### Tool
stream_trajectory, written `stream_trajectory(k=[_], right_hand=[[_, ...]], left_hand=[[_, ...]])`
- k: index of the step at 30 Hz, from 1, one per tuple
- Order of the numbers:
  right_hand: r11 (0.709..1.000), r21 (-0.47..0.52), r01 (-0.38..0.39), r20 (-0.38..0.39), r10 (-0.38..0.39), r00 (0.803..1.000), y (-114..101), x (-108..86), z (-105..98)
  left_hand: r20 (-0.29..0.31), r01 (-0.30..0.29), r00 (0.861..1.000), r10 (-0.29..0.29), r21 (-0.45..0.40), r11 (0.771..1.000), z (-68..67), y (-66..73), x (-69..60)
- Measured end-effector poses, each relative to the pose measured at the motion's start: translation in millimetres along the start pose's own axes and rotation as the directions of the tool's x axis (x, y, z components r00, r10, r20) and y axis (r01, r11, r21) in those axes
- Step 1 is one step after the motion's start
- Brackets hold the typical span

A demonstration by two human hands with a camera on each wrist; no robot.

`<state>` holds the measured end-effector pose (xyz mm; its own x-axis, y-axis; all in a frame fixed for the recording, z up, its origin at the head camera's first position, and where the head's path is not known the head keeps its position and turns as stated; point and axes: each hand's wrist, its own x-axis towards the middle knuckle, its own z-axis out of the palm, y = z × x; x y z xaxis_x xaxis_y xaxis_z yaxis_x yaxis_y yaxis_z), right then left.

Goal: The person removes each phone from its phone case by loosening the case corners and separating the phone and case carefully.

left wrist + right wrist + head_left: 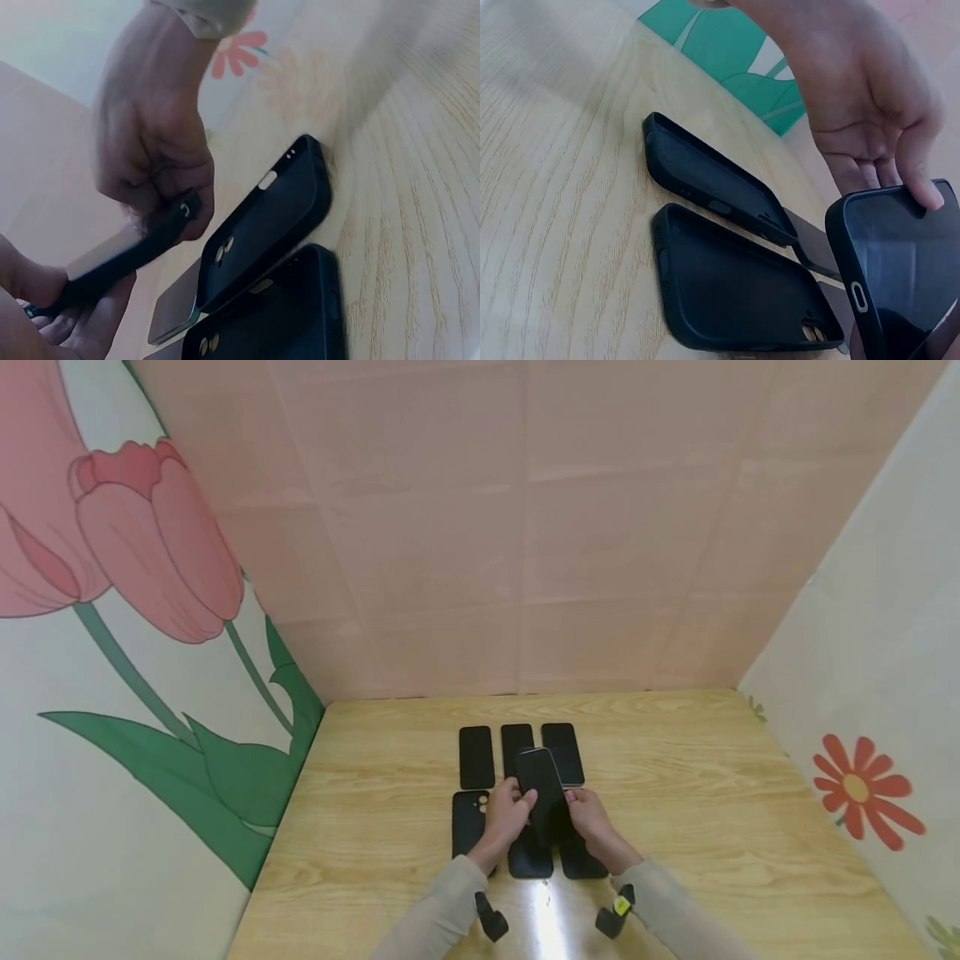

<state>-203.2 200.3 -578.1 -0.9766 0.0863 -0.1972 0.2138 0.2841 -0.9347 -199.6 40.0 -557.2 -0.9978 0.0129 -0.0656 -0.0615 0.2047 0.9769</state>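
Between both hands is a phone in a black phone case [543, 789], raised above the table with its dark screen facing up. My left hand [507, 817] grips its left side, thumb on the screen's edge and fingers behind it. The right hand [592, 821] pinches the opposite edge, as the left wrist view also shows. Whether the phone sits fully in its case I cannot tell. Beneath the hands lie black phone cases with their hollow sides up: a left case [468, 827], a middle case [530, 860] and a right case [583, 858].
Behind the cases is a row of dark phones: a left phone [477, 758], a middle phone [516, 739], partly covered by the held one, and a right phone [564, 752]. The wooden table [382, 793] meets a pink back wall [517, 568] and side walls printed with flowers.
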Motion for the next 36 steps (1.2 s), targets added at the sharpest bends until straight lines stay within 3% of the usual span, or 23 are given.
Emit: stream_trajectory(k=[8,13,28,36], right_hand=[[0.999,-0.032,-0.008,0.019,0.009,1.0,-6,1.6,1],[1.0,-0.001,-0.024,0.04,0.024,0.999,-7,-0.7,2],[0.998,0.051,-0.044,0.041,0.042,0.998,-8,-3.8,9],[0.999,0.04,-0.036,0.038,0.035,0.999,-11,-2.8,11]], left_hand=[[-0.012,0.066,0.998,-0.066,-0.048,0.997,-0.2,1.9,1.4],[-0.013,0.098,0.995,-0.099,-0.073,0.993,-1.7,1.0,1.6],[-0.049,0.118,0.992,-0.12,-0.043,0.992,-6.0,2.9,-0.4],[-0.037,0.133,0.99,-0.137,-0.081,0.988,-8.7,3.7,0.9]])
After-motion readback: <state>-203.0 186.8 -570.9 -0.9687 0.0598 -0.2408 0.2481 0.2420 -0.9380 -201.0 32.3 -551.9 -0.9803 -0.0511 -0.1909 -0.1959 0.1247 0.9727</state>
